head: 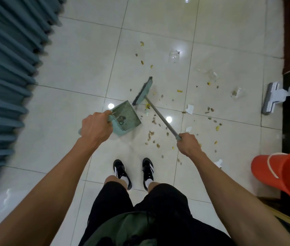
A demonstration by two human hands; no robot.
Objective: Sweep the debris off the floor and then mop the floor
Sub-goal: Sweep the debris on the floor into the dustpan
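Sweeping barely begun: left hand (96,126) gripping pale green plastic dustpan (126,118), right hand (188,144) clenching grey-handled green broom (143,92); shells, peels and paper scraps (190,108) scattered across glossy tiled floor (80,68); white flat mop (271,98) untouched.

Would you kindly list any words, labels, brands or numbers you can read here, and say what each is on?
None can be read.
Dustpan: dark mark inside, too blurred to tell.
Shoes: white stripes only, no letters.
Mop head and orange bucket: no text visible.
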